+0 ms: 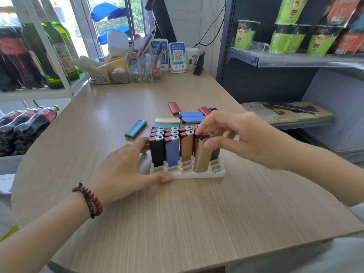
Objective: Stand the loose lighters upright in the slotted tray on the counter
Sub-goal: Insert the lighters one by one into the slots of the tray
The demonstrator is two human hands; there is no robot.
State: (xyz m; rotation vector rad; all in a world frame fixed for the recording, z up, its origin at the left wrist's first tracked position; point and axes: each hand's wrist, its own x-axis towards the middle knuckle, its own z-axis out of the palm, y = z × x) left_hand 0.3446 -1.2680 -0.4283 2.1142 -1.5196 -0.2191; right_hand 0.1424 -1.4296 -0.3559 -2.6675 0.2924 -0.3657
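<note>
The counter (177,213) is a light wooden board with a rounded left edge. Near its middle stands a white slotted tray (197,175). Behind the tray several loose lighters lie flat on the wood: a teal lighter (136,128) to the left, a golden lighter (167,120) just behind the tray, two blue lighters (191,114) side by side, a red lighter (174,108) farther back and a second red one (204,110) to the right. At the far end stand clear organiser boxes (141,69), two QR-code signs (177,57) and a white mug (192,58).
</note>
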